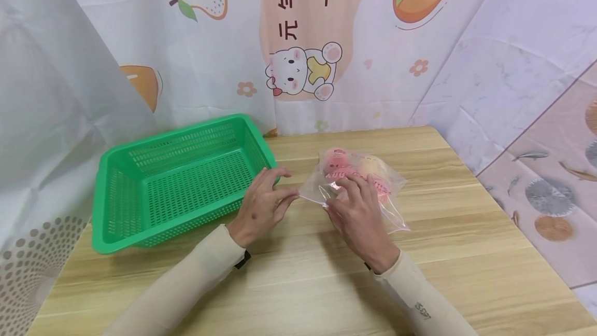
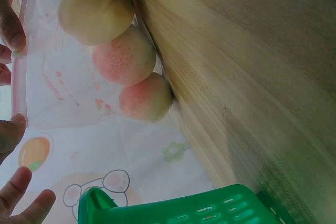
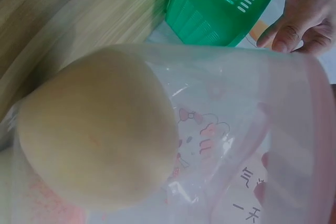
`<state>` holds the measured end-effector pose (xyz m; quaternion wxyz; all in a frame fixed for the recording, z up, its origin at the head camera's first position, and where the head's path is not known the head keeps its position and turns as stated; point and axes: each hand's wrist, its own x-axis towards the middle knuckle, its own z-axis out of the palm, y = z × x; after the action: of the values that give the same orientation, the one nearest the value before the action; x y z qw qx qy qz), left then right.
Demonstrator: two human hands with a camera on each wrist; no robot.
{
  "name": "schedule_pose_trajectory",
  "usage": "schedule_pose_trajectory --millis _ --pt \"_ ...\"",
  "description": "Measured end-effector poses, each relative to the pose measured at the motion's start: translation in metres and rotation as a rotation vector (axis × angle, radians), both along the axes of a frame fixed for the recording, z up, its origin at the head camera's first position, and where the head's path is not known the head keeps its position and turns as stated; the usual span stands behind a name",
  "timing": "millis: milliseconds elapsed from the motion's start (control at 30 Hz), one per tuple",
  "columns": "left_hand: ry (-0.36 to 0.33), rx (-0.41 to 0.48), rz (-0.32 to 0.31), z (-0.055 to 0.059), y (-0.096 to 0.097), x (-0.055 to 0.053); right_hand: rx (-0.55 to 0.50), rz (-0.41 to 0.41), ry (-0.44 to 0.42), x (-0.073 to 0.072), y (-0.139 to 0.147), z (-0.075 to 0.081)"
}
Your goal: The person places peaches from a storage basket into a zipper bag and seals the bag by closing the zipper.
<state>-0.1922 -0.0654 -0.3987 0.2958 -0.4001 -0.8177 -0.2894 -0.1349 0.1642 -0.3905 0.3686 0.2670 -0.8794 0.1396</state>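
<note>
A clear zip bag [image 1: 395, 179] with pink print lies on the table to the right of a green basket. Several peaches are inside it; the left wrist view shows a pale yellow peach [image 2: 97, 9] and two pinkish peaches [image 2: 125, 56]. My left hand [image 1: 263, 201] pinches the left end of the pink zip strip [image 2: 19, 90] between thumb and forefinger, its other fingers spread. Farther along the same strip, my right hand [image 1: 359, 217] pinches the zip at a small pale slider [image 2: 19, 54]. In the right wrist view, one peach [image 3: 100, 129] fills much of the bag.
The green perforated basket [image 1: 186, 217] stands on the left of the wooden table [image 1: 289, 279], close by my left hand. A printed curtain [image 1: 210, 66] hangs along the table's back edge, and more cloth [image 1: 471, 87] hangs at the right.
</note>
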Motion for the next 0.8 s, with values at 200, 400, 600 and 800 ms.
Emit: schedule_pose_trajectory --millis 200,400,600,800 --pt "-0.002 0.002 0.001 0.000 0.001 0.001 -0.004 -0.004 -0.009 0.003 0.001 0.000" --pt "-0.011 -0.022 0.004 0.001 0.002 0.002 -0.001 -0.009 -0.009 0.003 0.001 0.000" --pt "-0.003 -0.075 -0.020 0.007 0.007 0.002 0.011 -0.014 -0.025 0.004 0.001 0.001" --pt "0.003 -0.103 -0.057 0.008 0.017 0.005 0.008 -0.006 -0.023 0.004 0.002 0.001"
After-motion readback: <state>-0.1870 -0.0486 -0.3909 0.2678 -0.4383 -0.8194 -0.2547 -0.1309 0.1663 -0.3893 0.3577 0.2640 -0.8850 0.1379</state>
